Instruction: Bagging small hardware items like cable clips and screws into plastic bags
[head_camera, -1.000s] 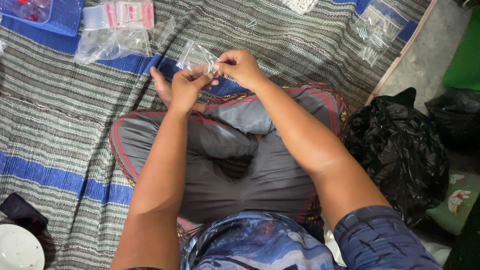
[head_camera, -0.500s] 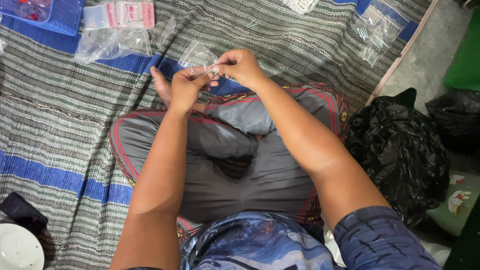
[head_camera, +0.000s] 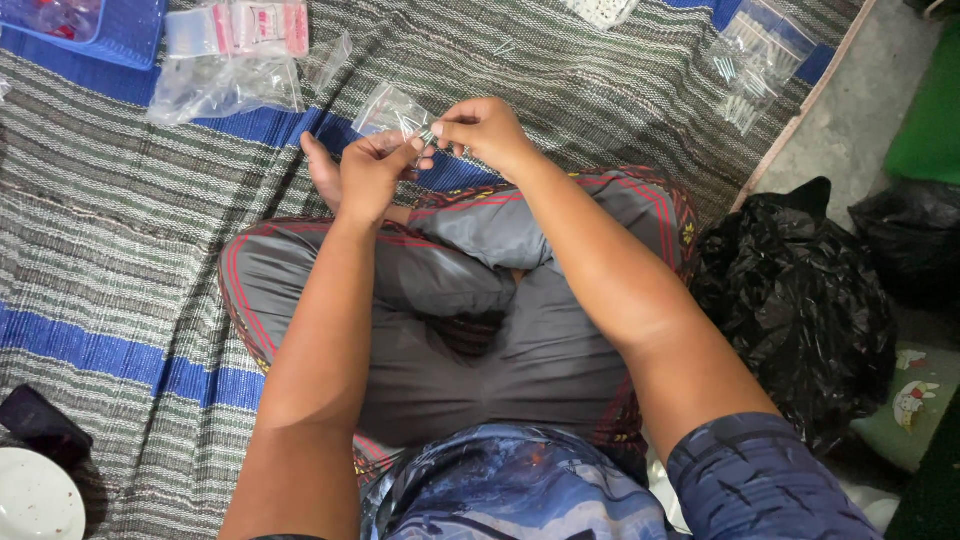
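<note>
Left hand (head_camera: 368, 178) and right hand (head_camera: 485, 133) pinch one clear bag (head_camera: 392, 110).

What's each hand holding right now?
Left hand: closed, pinching the small clear bag.
Right hand: closed, fingertips pinching small metal pieces at the bag's mouth.

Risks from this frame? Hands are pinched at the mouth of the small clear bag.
1. The left hand and right hand pinch the small clear plastic bag only at its mouth; the thin metal pieces there could slip out.
2. Dropped pieces might vanish into the striped woven mat.
</note>
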